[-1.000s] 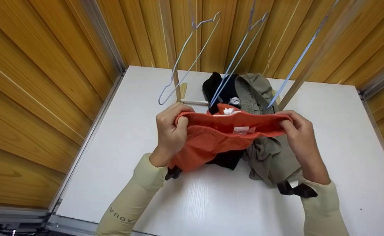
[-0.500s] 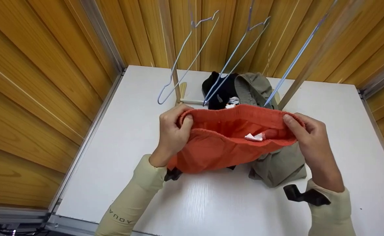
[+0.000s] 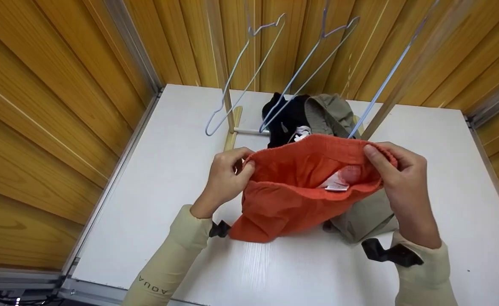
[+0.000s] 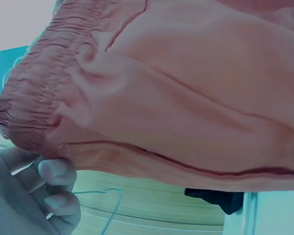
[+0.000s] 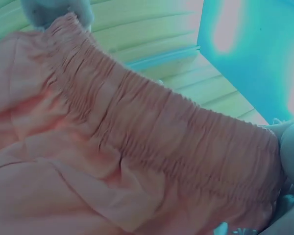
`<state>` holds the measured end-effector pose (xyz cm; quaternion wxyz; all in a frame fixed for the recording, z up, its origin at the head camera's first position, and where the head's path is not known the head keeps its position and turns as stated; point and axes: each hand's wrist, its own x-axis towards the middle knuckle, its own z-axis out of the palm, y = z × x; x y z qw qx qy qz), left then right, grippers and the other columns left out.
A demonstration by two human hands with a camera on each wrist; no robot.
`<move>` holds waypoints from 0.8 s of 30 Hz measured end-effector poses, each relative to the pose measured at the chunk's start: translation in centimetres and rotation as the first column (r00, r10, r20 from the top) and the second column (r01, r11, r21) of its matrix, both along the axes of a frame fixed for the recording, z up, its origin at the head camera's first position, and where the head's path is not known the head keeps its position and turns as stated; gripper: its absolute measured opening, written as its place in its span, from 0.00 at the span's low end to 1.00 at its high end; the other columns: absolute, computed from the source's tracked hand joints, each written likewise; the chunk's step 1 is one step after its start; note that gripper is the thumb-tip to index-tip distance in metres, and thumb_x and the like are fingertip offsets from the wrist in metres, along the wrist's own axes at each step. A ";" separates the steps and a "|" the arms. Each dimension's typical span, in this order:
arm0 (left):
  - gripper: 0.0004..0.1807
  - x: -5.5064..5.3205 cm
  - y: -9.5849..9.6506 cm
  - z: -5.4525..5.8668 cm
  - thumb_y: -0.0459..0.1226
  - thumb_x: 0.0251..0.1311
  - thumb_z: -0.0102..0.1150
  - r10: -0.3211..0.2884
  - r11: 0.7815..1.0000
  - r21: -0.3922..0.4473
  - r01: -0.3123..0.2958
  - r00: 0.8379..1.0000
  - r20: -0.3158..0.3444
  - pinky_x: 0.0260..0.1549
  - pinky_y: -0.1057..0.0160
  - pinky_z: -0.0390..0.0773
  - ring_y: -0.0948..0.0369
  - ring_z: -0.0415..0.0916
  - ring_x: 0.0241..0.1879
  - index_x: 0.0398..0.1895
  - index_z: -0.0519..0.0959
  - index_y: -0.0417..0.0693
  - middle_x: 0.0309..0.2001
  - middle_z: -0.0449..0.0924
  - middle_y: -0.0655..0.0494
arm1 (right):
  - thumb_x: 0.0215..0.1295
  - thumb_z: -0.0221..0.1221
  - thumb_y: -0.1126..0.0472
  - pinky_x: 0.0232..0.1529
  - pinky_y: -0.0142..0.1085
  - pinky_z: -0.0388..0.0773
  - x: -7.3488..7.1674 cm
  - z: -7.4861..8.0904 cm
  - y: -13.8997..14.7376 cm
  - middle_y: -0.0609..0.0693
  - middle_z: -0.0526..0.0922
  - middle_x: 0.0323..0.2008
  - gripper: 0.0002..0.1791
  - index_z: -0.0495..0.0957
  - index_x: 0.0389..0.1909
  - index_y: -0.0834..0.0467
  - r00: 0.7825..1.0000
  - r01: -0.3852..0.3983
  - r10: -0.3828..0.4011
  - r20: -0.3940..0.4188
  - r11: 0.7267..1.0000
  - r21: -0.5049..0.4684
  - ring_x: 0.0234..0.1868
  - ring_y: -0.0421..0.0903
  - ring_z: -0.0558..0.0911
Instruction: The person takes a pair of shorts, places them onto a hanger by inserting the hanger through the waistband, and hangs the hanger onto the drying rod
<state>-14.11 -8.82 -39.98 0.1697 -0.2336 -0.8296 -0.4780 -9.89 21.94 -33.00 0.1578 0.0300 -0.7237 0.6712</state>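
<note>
Both hands hold an orange pair of elastic-waisted shorts (image 3: 283, 208) up over the table, its waistband spread into a wide opening with a white label (image 3: 336, 183) inside. My left hand (image 3: 228, 178) pinches the left end of the waistband between thumb and fingers. At the opposite end my right hand (image 3: 404, 178) grips the band, thumb on top. Gathered elastic of the shorts (image 4: 44, 88) fills the left wrist view above the fingertips. In the right wrist view the waistband (image 5: 176, 132) runs across to the hand at the right edge.
Behind the shorts lie a black garment (image 3: 281, 123) and an olive-green garment (image 3: 330, 112), partly covered. Blue wire hangers hang above: one at left (image 3: 232, 80), one in the middle (image 3: 292, 80), one at right (image 3: 385, 80). A wooden rack post (image 3: 392, 102) stands at right on the white table (image 3: 147, 182).
The waistband has opened wider and tilted, showing more of its inside. My right hand moved outward and slightly down; my left fingers shifted their hold. The middle hanger swung left.
</note>
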 end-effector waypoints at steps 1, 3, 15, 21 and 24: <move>0.10 0.0 0.0 -0.2 0.32 0.60 0.50 0.000 1.000 -0.011 0.000 1.000 0.013 0.19 0.70 0.67 0.63 0.66 0.19 0.32 0.83 0.46 0.23 0.78 0.55 | 0.63 0.60 0.69 0.23 0.24 0.75 0.0 0.1 -0.2 0.51 0.81 0.25 0.08 0.82 0.38 0.72 1.000 -0.004 0.004 0.002 1.000 0.010 0.23 0.41 0.74; 0.10 0.0 0.0 -0.6 0.33 0.60 0.50 0.001 0.999 -0.033 0.001 0.999 0.046 0.20 0.70 0.69 0.62 0.68 0.20 0.33 0.83 0.46 0.25 0.80 0.55 | 0.63 0.61 0.68 0.22 0.24 0.74 -0.1 0.2 -0.5 0.51 0.79 0.24 0.09 0.82 0.38 0.71 1.000 -0.009 0.008 0.009 1.000 0.028 0.23 0.41 0.73; 0.10 -0.3 0.5 -2.6 0.35 0.62 0.51 0.022 0.992 -0.125 -0.001 0.986 0.166 0.21 0.69 0.69 0.63 0.69 0.23 0.42 0.82 0.49 0.28 0.80 0.56 | 0.63 0.61 0.65 0.27 0.25 0.79 -0.4 0.5 -1.9 0.48 0.81 0.29 0.09 0.84 0.42 0.65 0.997 -0.032 0.016 0.073 0.976 0.216 0.27 0.42 0.74; 0.13 -0.5 0.6 -2.7 0.39 0.61 0.51 0.050 0.971 -0.239 -0.006 0.983 0.178 0.27 0.66 0.75 0.60 0.74 0.28 0.47 0.80 0.51 0.38 0.83 0.56 | 0.62 0.63 0.64 0.28 0.26 0.79 -0.7 0.4 -2.3 0.49 0.83 0.31 0.08 0.85 0.39 0.63 0.998 -0.044 0.033 0.048 0.971 0.237 0.29 0.43 0.75; 0.14 -0.5 0.6 -2.5 0.39 0.61 0.52 0.065 0.966 -0.258 -0.025 0.987 0.148 0.27 0.66 0.75 0.61 0.74 0.27 0.49 0.80 0.52 0.42 0.83 0.58 | 0.62 0.63 0.65 0.31 0.26 0.80 -0.8 0.2 -2.4 0.45 0.83 0.33 0.07 0.85 0.39 0.62 0.999 -0.048 0.040 0.036 0.962 0.270 0.32 0.44 0.76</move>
